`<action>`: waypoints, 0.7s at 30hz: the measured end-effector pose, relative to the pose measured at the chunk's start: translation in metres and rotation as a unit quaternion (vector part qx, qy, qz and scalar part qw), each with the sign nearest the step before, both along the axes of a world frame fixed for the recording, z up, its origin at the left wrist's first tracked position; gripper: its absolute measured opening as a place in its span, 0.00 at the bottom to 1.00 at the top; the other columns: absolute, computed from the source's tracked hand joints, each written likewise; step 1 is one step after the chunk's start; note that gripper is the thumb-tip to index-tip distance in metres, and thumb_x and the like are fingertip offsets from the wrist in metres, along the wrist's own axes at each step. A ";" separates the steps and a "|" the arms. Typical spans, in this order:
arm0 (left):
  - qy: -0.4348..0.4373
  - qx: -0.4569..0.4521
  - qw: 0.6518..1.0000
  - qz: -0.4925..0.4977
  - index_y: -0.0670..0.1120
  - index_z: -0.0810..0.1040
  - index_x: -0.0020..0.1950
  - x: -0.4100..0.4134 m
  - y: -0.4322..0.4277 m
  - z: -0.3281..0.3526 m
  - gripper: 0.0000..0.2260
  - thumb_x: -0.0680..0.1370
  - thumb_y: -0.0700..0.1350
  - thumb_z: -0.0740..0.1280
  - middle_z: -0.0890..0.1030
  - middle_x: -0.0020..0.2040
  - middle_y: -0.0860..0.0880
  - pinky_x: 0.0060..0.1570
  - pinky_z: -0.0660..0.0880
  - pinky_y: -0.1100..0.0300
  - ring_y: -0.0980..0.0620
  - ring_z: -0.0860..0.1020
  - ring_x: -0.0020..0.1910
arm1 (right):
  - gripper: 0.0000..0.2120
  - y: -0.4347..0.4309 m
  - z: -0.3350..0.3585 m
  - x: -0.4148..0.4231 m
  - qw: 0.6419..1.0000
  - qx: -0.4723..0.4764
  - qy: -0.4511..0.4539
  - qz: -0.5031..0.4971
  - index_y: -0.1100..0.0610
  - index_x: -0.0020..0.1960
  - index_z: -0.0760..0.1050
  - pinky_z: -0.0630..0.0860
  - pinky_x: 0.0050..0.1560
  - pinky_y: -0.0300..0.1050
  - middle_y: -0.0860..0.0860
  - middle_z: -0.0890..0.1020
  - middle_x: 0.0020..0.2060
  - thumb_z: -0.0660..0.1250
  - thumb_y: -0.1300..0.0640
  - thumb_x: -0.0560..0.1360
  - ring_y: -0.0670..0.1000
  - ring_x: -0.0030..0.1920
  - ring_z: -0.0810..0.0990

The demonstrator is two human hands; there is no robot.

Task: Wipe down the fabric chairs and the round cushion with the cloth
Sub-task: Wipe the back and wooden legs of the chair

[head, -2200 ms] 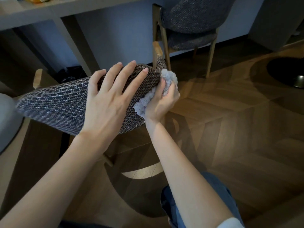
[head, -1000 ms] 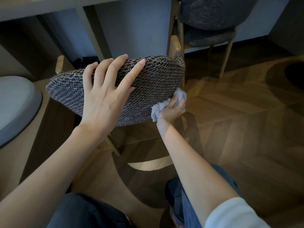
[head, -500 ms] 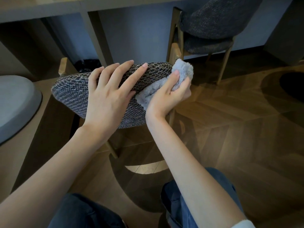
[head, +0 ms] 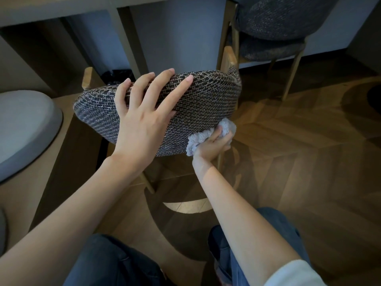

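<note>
The curved woven backrest of a fabric chair (head: 208,104) fills the middle of the view, dark with pale flecks. My left hand (head: 144,120) lies flat on its outer face, fingers spread and reaching over the top edge. My right hand (head: 214,144) grips a bunched light grey cloth (head: 206,135) and presses it against the backrest's lower right edge. A pale grey round cushion (head: 24,131) sits at the far left, partly cut off. A second fabric chair (head: 272,27) stands at the back right.
A desk with a pale top and slanted legs (head: 127,38) stands behind the chair, with a black-lined bin (head: 117,76) under it. Herringbone wood floor (head: 309,162) spreads to the right. My knees in blue jeans (head: 237,254) are at the bottom.
My right hand has slid the cloth from the top right corner of the backrest down to its lower right edge. My left hand has stayed on the fabric.
</note>
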State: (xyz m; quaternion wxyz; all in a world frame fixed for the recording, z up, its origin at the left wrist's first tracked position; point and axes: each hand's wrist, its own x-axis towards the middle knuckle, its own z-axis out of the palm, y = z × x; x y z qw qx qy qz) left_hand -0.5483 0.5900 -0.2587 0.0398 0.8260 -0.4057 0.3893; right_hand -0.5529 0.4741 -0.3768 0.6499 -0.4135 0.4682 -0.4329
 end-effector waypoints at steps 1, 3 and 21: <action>0.002 0.000 1.000 -0.001 0.55 0.59 0.77 0.000 0.000 0.000 0.26 0.81 0.41 0.63 0.66 0.73 0.46 0.70 0.54 0.43 0.43 0.63 0.70 | 0.13 0.000 -0.005 0.000 1.000 0.028 0.007 0.006 0.54 0.63 0.70 0.74 0.60 0.52 0.62 0.69 0.61 0.59 0.50 0.82 0.60 0.58 0.75; 0.005 0.000 1.000 -0.008 0.54 0.59 0.77 -0.001 0.001 0.000 0.27 0.81 0.41 0.63 0.66 0.73 0.46 0.70 0.55 0.42 0.43 0.63 0.70 | 0.12 -0.002 -0.004 -0.001 0.998 0.056 0.008 -0.011 0.56 0.61 0.71 0.74 0.61 0.57 0.63 0.71 0.61 0.59 0.50 0.81 0.62 0.59 0.75; 0.069 -0.046 0.997 -0.009 0.55 0.62 0.76 0.009 0.033 0.005 0.23 0.82 0.45 0.62 0.70 0.69 0.44 0.69 0.54 0.46 0.45 0.64 0.68 | 0.15 0.029 0.039 -0.010 0.964 -0.263 -0.032 -0.015 0.66 0.63 0.71 0.62 0.55 0.20 0.62 0.67 0.58 0.64 0.65 0.78 0.42 0.53 0.69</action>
